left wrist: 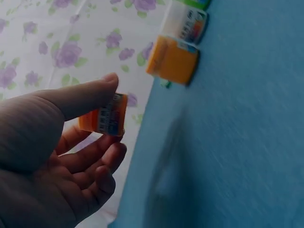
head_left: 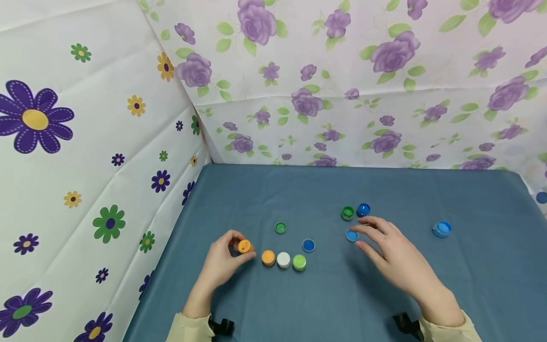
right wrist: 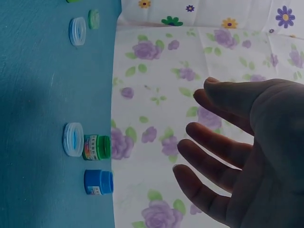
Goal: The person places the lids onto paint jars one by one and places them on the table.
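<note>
Jar row (head_left: pixel 283 260), near left. Left hand (head_left: pixel 222 261), just left, pinches an orange pot (head_left: pixel 244 246) (a loose pinch might drop it). Right hand (head_left: pixel 395 256): fingers parted, nothing held, near light-blue lid (head_left: pixel 352 236). Far: uncapped green jar (head_left: pixel 347 213), blue jar (head_left: pixel 363 210); a knuckle's brush could tip them.

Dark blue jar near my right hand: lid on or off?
Off: the dark blue jar shows an open mouth from the head, a bare neck from the right wrist.

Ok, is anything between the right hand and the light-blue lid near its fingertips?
Nothing visible stands between the right hand and the light-blue lid. The green jar and dark-blue jar stand on the lid's far side, out of that gap.
</note>
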The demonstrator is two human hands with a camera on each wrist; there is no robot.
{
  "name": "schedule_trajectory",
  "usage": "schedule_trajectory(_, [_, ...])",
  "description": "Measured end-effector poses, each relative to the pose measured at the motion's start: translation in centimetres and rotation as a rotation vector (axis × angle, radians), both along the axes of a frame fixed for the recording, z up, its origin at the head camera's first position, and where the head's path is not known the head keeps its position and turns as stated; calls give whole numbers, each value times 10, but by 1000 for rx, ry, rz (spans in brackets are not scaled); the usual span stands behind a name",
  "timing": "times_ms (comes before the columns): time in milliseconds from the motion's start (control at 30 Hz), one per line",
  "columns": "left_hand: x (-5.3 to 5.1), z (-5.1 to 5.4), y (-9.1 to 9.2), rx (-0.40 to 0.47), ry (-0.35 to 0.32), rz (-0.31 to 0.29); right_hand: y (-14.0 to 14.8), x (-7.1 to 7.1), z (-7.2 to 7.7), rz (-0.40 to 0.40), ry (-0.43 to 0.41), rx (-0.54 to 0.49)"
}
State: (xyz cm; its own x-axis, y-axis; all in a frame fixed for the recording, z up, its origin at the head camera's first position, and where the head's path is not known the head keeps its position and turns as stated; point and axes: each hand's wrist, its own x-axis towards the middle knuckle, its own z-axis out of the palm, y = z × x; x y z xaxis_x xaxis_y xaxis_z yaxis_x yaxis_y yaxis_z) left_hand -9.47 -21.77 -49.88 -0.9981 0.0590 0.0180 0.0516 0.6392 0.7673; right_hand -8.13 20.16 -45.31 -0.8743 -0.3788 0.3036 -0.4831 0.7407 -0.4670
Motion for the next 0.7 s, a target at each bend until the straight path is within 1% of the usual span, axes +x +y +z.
schedule_trajectory(67, [1,-4,-2,-18,-23,-3,1,1,-1,3,-13,1])
schedule_trajectory(167, [4,-10,-2,-22,-61,-12,2,3,-1,6,-34,6])
schedule_trajectory(300, [5,-13,1,-17,-94,-23,3,4,0,13,-56,19])
schedule_trajectory(400, [4,-15,3,-17,-100,-26,3,3,0,18,-61,28])
schedule_trajectory(567, [4,-20,7,-15,-89,-37,4,3,-2,14,-83,37])
schedule_trajectory(700, [3,-19,7,-19,-82,-68,6,3,-4,9,-98,42])
